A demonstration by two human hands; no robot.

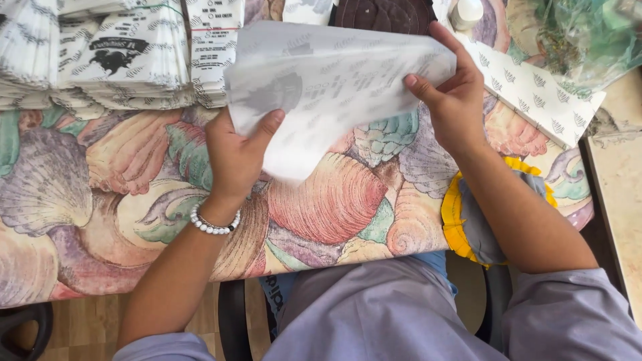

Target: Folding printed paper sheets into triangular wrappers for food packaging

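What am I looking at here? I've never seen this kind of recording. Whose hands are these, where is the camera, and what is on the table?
There is no machine. A person wears one camera on the head, looking down at their own two bare hands. The left hand, with a bead bracelet at the wrist, and the right hand together hold a thin white printed paper sheet above the table, one hand at each side. The table wears a cloth printed with seashells. At its far left lie stacks of printed paper bags. To the right lies a flat patterned bag, with a yellow cloth near the right forearm.
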